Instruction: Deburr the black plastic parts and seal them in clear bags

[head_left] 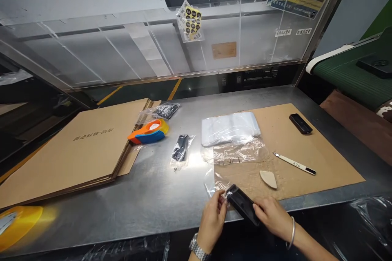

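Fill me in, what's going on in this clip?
A person's right hand grips a long black part at the table's near edge, while the left hand pinches clear plastic by its far end. Whether that end is inside the plastic is hard to tell. A bagged black piece lies to the left; another black piece lies unbagged on the cardboard sheet.
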`<state>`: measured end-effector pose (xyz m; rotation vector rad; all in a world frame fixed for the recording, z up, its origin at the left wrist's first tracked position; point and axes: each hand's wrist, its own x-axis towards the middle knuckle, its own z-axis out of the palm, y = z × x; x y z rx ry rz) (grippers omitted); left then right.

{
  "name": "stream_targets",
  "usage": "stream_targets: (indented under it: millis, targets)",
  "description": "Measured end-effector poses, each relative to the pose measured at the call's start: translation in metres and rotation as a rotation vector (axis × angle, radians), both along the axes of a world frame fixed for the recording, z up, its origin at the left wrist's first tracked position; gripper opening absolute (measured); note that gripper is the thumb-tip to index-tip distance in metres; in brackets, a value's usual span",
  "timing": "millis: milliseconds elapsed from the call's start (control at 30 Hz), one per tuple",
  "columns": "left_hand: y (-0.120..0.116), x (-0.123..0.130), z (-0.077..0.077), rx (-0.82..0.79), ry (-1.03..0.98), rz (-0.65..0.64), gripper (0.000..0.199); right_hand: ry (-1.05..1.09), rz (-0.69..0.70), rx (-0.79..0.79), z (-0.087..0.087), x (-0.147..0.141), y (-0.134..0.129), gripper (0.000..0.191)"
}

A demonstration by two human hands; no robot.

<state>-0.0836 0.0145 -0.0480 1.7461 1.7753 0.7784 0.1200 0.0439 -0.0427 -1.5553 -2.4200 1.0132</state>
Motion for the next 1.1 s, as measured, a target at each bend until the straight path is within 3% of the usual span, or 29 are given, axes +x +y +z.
stream_targets:
  millis: [100,200,300,367,433,567,767,867,933,1000,1100]
  targets:
    - [-0.006,0.012,-0.004,0.084,0.118,0.024,0.023,-0.056,0.033,0.106,0.000,-0.007,-0.009,0.024]
    - [-0.012,0.024,-0.007,0.169,0.226,-0.045,0.025,-0.077,0.078,0.162,-0.001,-0.012,-0.013,0.022]
    - [-0.017,0.029,-0.003,0.240,0.286,-0.125,0.025,-0.093,0.033,0.187,-0.001,-0.015,-0.012,0.029]
    - [-0.019,0.029,0.003,0.305,0.358,-0.114,0.025,-0.111,-0.028,0.197,0.003,-0.017,-0.011,0.037]
    - [-0.019,0.029,0.011,0.386,0.459,-0.115,0.025,-0.127,-0.065,0.204,0.012,-0.020,-0.011,0.040]
    - [-0.015,0.033,0.033,0.464,0.594,-0.276,0.025,-0.128,-0.076,0.213,0.035,-0.022,-0.009,0.029]
    - [0.009,0.032,0.077,0.194,0.582,-0.387,0.024,0.039,-0.041,0.193,0.071,0.001,0.007,0.023]
    - [0.022,0.030,0.095,0.150,0.543,-0.410,0.024,0.179,-0.027,0.171,0.091,0.017,0.011,0.019]
    - [0.029,0.032,0.104,0.187,0.502,-0.423,0.024,0.424,-0.106,0.046,0.100,0.028,0.013,0.014]
    - [0.035,0.039,0.112,0.252,0.398,-0.440,0.023,0.746,-0.297,-0.151,0.101,0.038,0.012,0.012]
    - [0.041,0.061,0.119,0.286,0.120,-0.420,0.022,0.992,-0.594,-0.310,0.084,0.048,0.006,0.035]
